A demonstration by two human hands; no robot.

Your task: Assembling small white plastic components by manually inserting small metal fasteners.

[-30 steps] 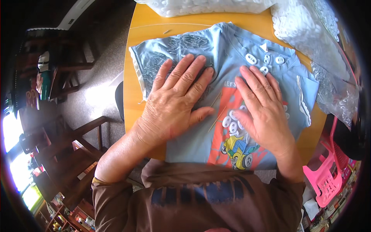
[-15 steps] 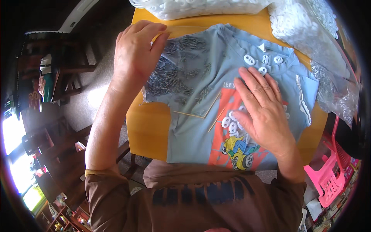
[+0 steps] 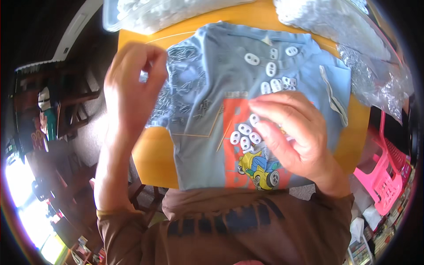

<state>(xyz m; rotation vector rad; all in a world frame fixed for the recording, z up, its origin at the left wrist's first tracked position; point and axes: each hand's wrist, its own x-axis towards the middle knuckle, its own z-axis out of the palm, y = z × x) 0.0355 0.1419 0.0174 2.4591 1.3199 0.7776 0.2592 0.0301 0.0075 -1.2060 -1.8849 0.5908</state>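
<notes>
My left hand [image 3: 134,81], smeared by motion, hovers beside the left sleeve with its thumb and fingertips brought together; anything between them is too small to make out. Many small grey spring-like metal pieces [image 3: 185,75] lie on the sleeve and chest of a light blue printed T-shirt [image 3: 194,159]. Over the shirt's print, my right hand [image 3: 291,132] is half curled, thumb and fingers apart. By its thumb tip is a white oval two-hole plastic piece [image 3: 254,119]; whether the thumb touches it, I cannot tell. More such white pieces [image 3: 245,129] cluster below, others [image 3: 270,69] near the collar.
Thin wooden sticks [image 3: 194,135] lie on the shirt, spread over a yellow wooden table [image 3: 152,165]. At the back are a clear tub [image 3: 159,20] of white pieces and a filled clear bag [image 3: 327,26]. A pink plastic chair [image 3: 382,185] stands at right.
The view has shifted, so the table sits further left. My right hand has lifted from lying flat and curled, uncovering white pieces. My left hand's fingers have drawn together.
</notes>
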